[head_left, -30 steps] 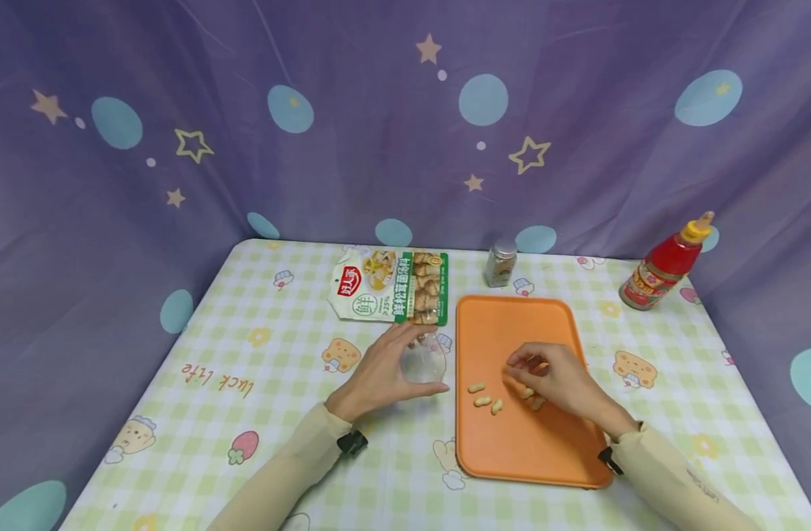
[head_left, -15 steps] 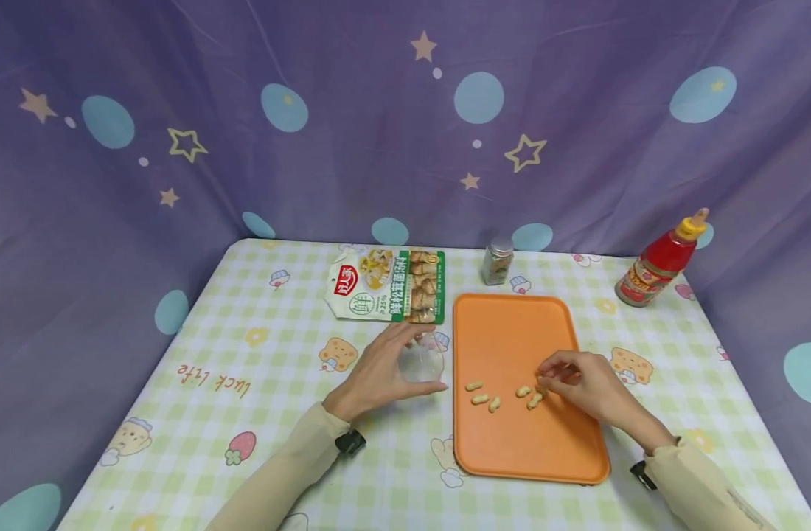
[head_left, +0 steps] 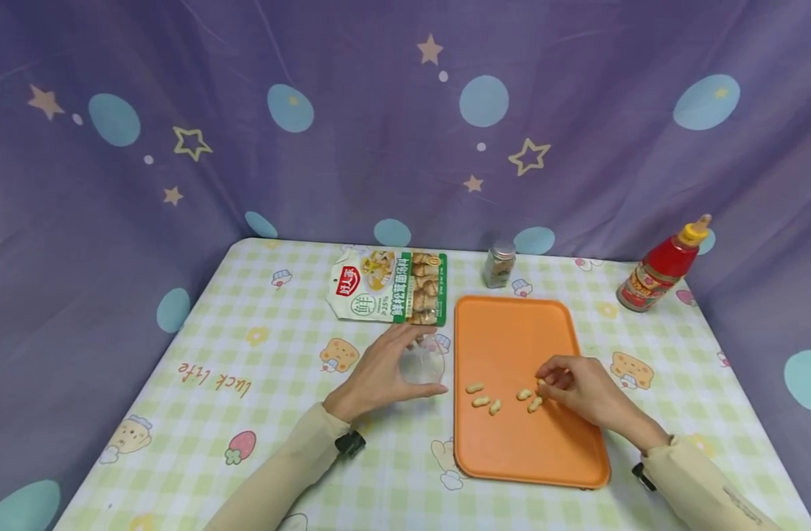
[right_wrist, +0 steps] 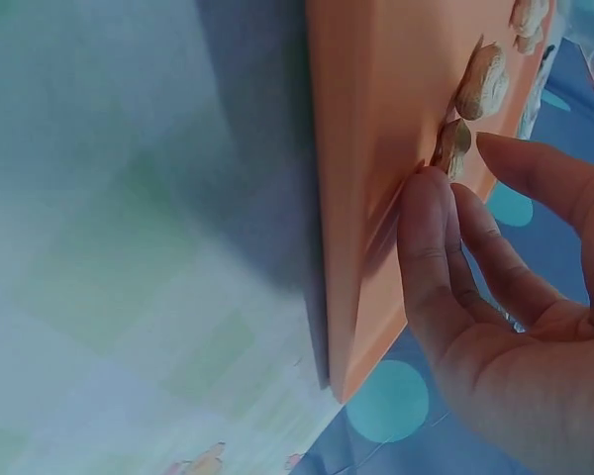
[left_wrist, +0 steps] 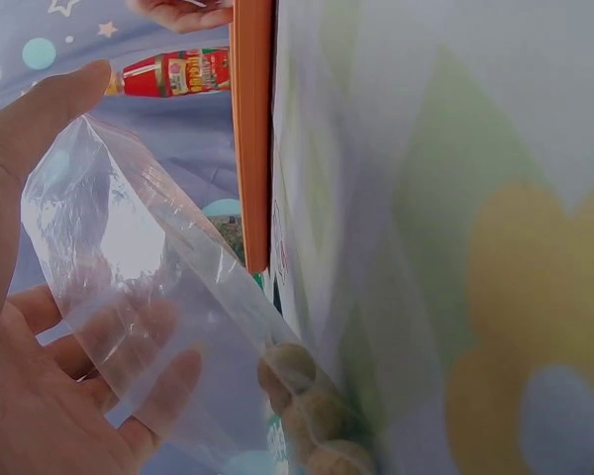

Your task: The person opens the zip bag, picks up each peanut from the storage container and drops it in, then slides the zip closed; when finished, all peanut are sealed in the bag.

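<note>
My left hand (head_left: pixel 385 372) holds a clear plastic bag (head_left: pixel 424 363), thumb and fingers spread wide around its mouth. Through its film in the left wrist view show several round tan things (left_wrist: pixel 317 411) near the bottom. My right hand (head_left: pixel 581 387) is over the orange tray (head_left: pixel 512 332), fingertips right at a peanut (right_wrist: pixel 453 148). In the right wrist view, thumb and fingers stand apart on either side of this peanut. Another peanut (head_left: pixel 534 404) lies just beside these fingertips. Several more peanuts, one a peanut (head_left: pixel 475 388) near the left rim, lie on the tray.
Behind the bag lies a printed food packet (head_left: pixel 388 286). A small spice jar (head_left: pixel 500 265) stands behind the tray, and a red sauce bottle (head_left: pixel 660 269) with a yellow cap stands at the back right. A purple curtain (head_left: pixel 379 177) hangs behind the checked tablecloth (head_left: pixel 246 442).
My right hand has moved right across the tray, uncovering peanuts, and stays at the rightmost one. The left hand and bag have kept their place.
</note>
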`<state>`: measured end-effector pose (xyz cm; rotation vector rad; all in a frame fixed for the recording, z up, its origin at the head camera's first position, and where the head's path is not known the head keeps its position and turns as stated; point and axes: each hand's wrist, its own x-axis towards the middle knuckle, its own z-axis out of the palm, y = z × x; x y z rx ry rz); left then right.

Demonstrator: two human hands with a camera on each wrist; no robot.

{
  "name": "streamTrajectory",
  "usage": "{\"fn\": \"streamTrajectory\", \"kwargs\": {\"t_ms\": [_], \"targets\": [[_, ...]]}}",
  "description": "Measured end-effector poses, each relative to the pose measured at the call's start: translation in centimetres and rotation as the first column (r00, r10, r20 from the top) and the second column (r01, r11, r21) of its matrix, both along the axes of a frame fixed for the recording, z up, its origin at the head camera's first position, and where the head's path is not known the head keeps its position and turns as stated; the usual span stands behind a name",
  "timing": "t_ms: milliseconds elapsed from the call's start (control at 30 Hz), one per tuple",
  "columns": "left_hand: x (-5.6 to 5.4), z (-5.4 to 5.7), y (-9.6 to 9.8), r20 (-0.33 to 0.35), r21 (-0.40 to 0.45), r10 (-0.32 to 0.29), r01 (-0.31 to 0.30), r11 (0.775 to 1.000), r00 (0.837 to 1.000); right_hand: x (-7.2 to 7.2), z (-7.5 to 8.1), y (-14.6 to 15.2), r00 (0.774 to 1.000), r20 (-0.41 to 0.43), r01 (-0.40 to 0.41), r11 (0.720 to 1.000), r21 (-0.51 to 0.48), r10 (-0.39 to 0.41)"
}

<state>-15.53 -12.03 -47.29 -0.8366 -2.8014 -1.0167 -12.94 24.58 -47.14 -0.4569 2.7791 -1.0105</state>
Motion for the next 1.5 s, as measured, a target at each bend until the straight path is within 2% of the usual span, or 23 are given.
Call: {"fn": "streamTrajectory", "kwargs": {"t_ms": [267, 833, 1200, 1500], "targets": [[0.0, 0.0, 0.0, 0.016, -0.010, -0.004, 0.005, 1.000, 1.000, -0.5, 0.0, -0.2, 0.999, -0.027, -0.037, 0.999, 0.019, 0.038], [0.2, 0.0, 0.1, 0.021, -0.016, -0.003, 0.003, 1.000, 1.000, -1.4, -0.1, -0.8, 0.993, -0.114, -0.007, 0.996, 0.086, 0.017], [0.2, -0.2, 0.2, -0.001, -0.026, 0.006, -0.006, 1.000, 1.000, -2.3, 0.3, -2.3, 0.992, -0.121, -0.023, 0.999, 0.039, 0.027], [0.2, -0.4, 0.2, -0.016, -0.013, -0.004, 0.003, 1.000, 1.000, -2.5, 1.4, -4.9, 0.984, -0.175, -0.041, 0.999, -0.013, 0.038]]}}
